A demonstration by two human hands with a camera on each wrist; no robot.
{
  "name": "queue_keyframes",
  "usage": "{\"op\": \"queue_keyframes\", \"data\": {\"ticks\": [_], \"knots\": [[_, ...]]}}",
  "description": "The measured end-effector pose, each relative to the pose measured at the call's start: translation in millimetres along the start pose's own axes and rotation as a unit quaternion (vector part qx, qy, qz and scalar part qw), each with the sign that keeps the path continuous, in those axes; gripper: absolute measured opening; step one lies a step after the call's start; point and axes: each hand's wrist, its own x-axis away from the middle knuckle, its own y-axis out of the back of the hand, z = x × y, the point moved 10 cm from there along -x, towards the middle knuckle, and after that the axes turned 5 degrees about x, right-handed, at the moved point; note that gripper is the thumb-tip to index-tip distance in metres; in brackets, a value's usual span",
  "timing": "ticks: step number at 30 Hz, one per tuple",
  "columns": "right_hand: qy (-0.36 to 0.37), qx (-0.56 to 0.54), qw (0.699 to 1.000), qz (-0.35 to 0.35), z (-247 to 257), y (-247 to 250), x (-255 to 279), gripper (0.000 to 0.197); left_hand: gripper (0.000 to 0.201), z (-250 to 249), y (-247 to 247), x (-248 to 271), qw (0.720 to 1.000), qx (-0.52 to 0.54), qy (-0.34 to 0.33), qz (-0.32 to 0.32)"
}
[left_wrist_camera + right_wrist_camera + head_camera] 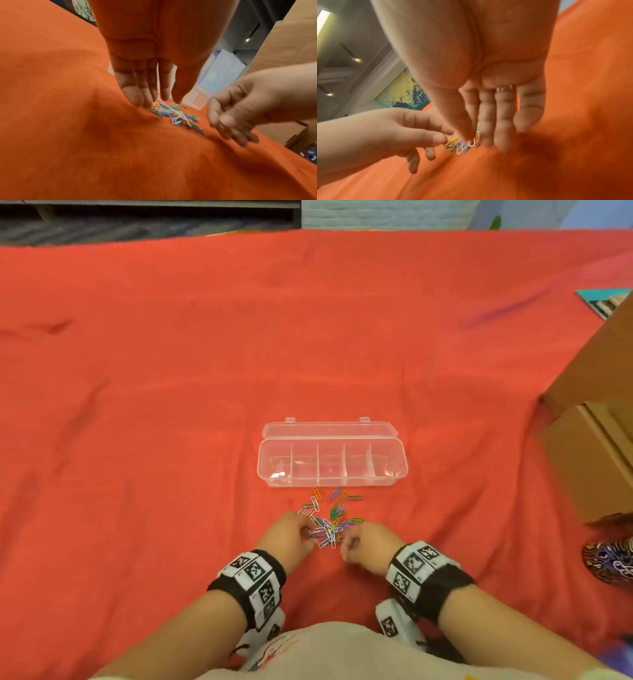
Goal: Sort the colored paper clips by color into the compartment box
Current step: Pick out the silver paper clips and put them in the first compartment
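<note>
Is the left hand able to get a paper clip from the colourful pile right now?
Probably yes. The left hand sits at the edge of the colourful paper clip pile, fingertips down among the clips, with nothing between them.

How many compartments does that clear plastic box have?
5, side by side in one row across the clear plastic compartment box, which lies open on the red cloth just beyond the pile of coloured paper clips.

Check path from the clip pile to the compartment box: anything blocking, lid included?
Nothing visible. The paper clips lie on the red cloth just in front of the compartment box, whose lid is folded open to the far side. Both hands are at the pile.
</note>
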Motion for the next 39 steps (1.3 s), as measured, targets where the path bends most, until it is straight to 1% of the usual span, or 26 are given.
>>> {"op": "queue_keyframes", "data": {"ticks": [2, 5, 7, 10, 12, 14, 17, 21, 24, 26, 29, 32, 35, 37, 39], "knots": [[-0.039, -0.017, 0.998, -0.053, -5.7, 11.4, -11.9, 0.014, 0.031, 5.3, -2.8, -5.3, 1.0, 0.013, 0.018, -0.014], [-0.078, -0.051, 0.99, -0.105, -10.8, 15.2, -21.5, 0.031, 0.037, 4.9, -5.2, -9.3, 0.999, -0.001, 0.029, -0.038], [-0.081, -0.065, 0.988, -0.117, -13.0, 12.3, -25.5, 0.036, 0.037, 3.1, -5.2, -11.2, 0.998, 0.003, 0.031, -0.051], [-0.072, -0.038, 0.99, -0.118, -13.1, 12.2, -28.4, 0.042, 0.032, 3.5, -5.3, -14.2, 0.998, 0.015, 0.033, -0.047], [-0.052, -0.018, 0.992, -0.11, -10.0, 12.1, -30.3, 0.039, 0.024, 5.6, -6.5, -15.2, 0.999, 0.02, 0.031, -0.039], [-0.036, -0.012, 0.994, -0.102, -8.2, 10.8, -30.6, 0.024, 0.016, 6.8, -7.4, -14.3, 0.999, 0.021, 0.029, -0.035], [-0.021, -0.039, 0.993, -0.11, -11.8, 12.5, -28.3, 0.004, 0.007, 3.2, -7.7, -10.9, 0.999, 0.019, 0.007, -0.04], [-0.021, -0.072, 0.986, -0.15, -23.8, 24.9, -19.4, 0.012, 0.008, 1.8, -0.7, -6.0, 0.998, 0.032, -0.011, -0.056], [-0.019, -0.073, 0.986, -0.152, -29.4, 30.4, -16.3, 0.011, 0.009, 7.1, 6.7, -2.4, 0.996, 0.054, -0.001, -0.066], [-0.018, -0.077, 0.985, -0.151, -31.7, 33.3, -15.6, 0.016, 0.008, 12.5, 9.3, 1.3, 0.995, 0.073, 0.019, -0.058], [-0.014, -0.116, 0.983, -0.139, -31.5, 33.2, -15.3, 0.023, 0.011, 18.9, 13.4, 4.9, 0.994, 0.096, 0.031, -0.049], [0.008, -0.147, 0.979, -0.139, -22.1, 34.7, -15.5, 0.026, 0.017, 16.8, 23.2, 7.4, 0.994, 0.091, 0.013, -0.053], [0.02, -0.124, 0.983, -0.13, -8.9, 35.6, -18.7, 0.031, 0.018, 14.0, 37.9, 9.1, 0.993, 0.091, -0.01, -0.074], [0.024, -0.113, 0.986, -0.117, -0.1, 35.5, -20.8, 0.028, 0.018, 11.8, 48.6, 10.4, 0.99, 0.104, -0.018, -0.09], [0.033, -0.116, 0.986, -0.112, 9.9, 38.6, -21.3, 0.02, 0.016, 9.3, 60.5, 11.5, 0.986, 0.122, -0.027, -0.107]]}}
